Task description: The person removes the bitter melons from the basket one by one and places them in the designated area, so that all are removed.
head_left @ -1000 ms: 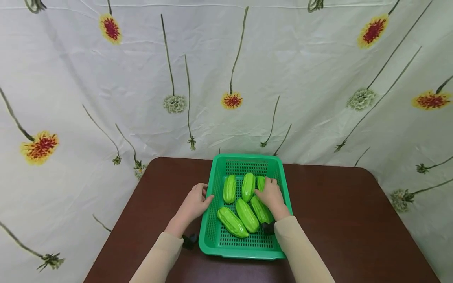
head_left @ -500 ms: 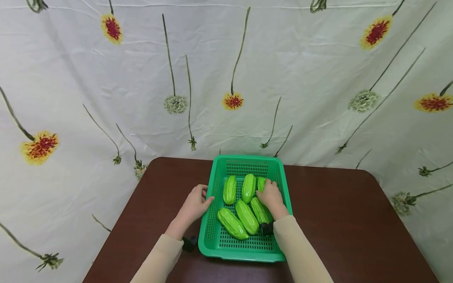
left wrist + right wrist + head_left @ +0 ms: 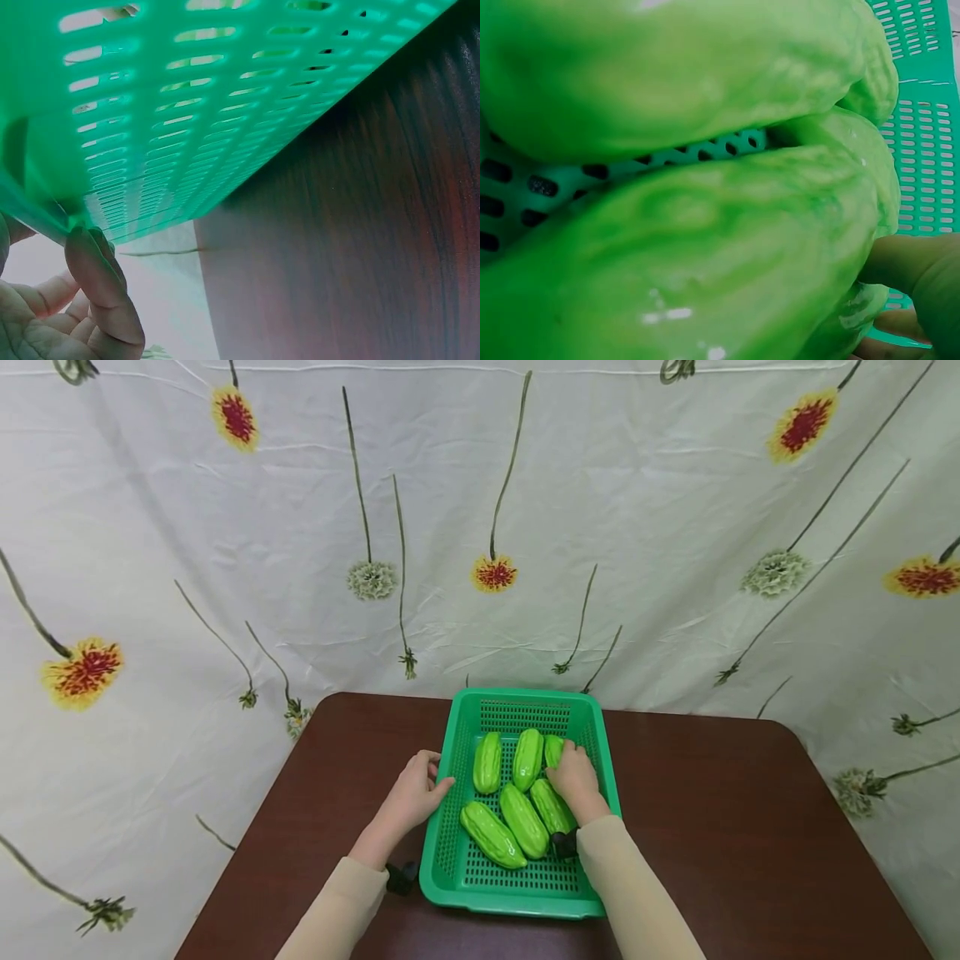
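Observation:
A green plastic basket (image 3: 517, 903) with slotted walls holds several glossy, light green bitter melons (image 3: 489, 833). At the basket's left rim, my left hand (image 3: 411, 792) grips the edge, thumb over the inner side. The left wrist view shows fingers (image 3: 105, 289) curled up to the rim from outside. My right hand (image 3: 579, 779) reaches into the far right part of the basket and grips the bitter melon (image 3: 553, 748) there, which it partly covers. In the right wrist view, two nearer bitter melons (image 3: 705, 247) fill the picture, and the right thumb (image 3: 907, 262) shows behind them.
The basket stands on a dark brown wooden table (image 3: 705, 827) with rounded far corners. Behind it hangs a pale cloth (image 3: 645, 527) printed with flowers. A black wrist camera piece (image 3: 402, 877) sits by the left sleeve, another (image 3: 564, 844) by the right.

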Motion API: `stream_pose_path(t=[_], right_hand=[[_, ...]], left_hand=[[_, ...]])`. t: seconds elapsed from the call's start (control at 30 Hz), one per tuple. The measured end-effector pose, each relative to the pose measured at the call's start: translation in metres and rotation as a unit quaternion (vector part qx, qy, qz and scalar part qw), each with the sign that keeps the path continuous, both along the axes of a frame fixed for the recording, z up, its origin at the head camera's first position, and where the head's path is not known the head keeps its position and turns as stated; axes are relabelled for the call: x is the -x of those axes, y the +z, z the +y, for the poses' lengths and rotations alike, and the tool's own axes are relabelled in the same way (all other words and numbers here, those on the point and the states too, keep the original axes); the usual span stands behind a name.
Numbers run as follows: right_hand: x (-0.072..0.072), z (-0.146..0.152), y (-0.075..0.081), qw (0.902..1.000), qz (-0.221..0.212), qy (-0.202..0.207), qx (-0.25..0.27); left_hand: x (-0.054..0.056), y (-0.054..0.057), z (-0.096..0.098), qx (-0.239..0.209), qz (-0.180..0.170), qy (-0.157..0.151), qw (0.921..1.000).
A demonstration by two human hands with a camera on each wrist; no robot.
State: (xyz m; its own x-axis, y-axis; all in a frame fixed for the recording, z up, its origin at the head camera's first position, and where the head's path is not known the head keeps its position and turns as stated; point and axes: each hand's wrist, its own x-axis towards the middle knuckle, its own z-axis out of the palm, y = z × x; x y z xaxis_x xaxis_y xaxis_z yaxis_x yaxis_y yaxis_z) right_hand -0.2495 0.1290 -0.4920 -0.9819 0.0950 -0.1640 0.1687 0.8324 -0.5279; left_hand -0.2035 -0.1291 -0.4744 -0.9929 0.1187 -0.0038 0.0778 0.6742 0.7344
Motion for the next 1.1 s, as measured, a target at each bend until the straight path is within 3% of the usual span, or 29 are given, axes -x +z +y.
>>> stream_pose_path(t=[0.47, 0.67, 0.87, 1.1], right_hand=[[0.002, -0.001, -0.003, 0.9997, 0.019, -0.010, 0.008], [0.000, -0.002, 0.001, 0.9985, 0.049, -0.015, 0.018], [-0.002, -0.004, 0.013, 0.9963, 0.073, -0.025, 0.038], [-0.005, -0.003, 0.038, 0.9933, 0.084, -0.032, 0.073]], left_hand=[[0.001, -0.002, -0.001, -0.012, 0.000, 0.002, 0.9999], [0.000, -0.003, 0.001, -0.015, -0.002, 0.001, 0.9999], [0.000, -0.003, 0.002, -0.017, -0.005, 0.001, 0.9998], [-0.001, -0.004, 0.001, -0.019, -0.002, -0.002, 0.9998]])
